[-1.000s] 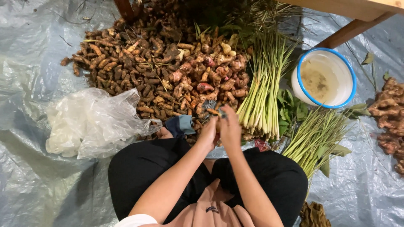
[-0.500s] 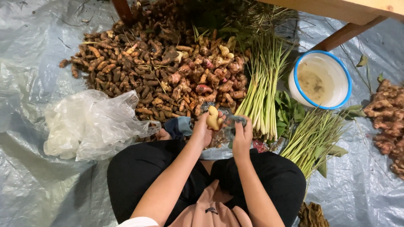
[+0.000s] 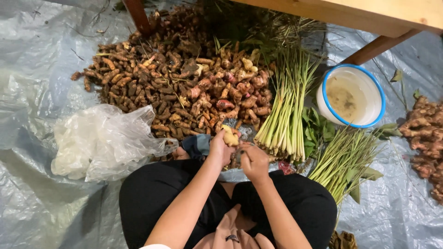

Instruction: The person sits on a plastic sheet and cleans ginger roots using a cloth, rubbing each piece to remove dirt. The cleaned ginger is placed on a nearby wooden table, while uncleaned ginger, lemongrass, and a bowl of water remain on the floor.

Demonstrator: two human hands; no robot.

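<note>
Left grip (image 3: 220, 150) is closed around a pale yellowish root piece (image 3: 229, 137), held just above my lap at the near edge of the heap. Right grip (image 3: 254, 161) is clenched beside it, fingers curled in; something dark shows at the thumb, but I cannot tell whether it is a tool.

Head view, only one supplied: I sit on a grey plastic sheet (image 3: 37, 69). Directly ahead lies a large pile of brown and pinkish roots (image 3: 175, 92), with lemongrass stalks (image 3: 286, 115) to its right and a second green bundle (image 3: 344, 159) nearer my right knee. A white bucket with a blue rim (image 3: 351, 96) stands beyond; its murky contents cannot be identified. A crumpled clear plastic bag (image 3: 104, 140) lies to my left.

Progress, by judgement: one root in hand, the heap appears largely untouched, so most remains.
</note>
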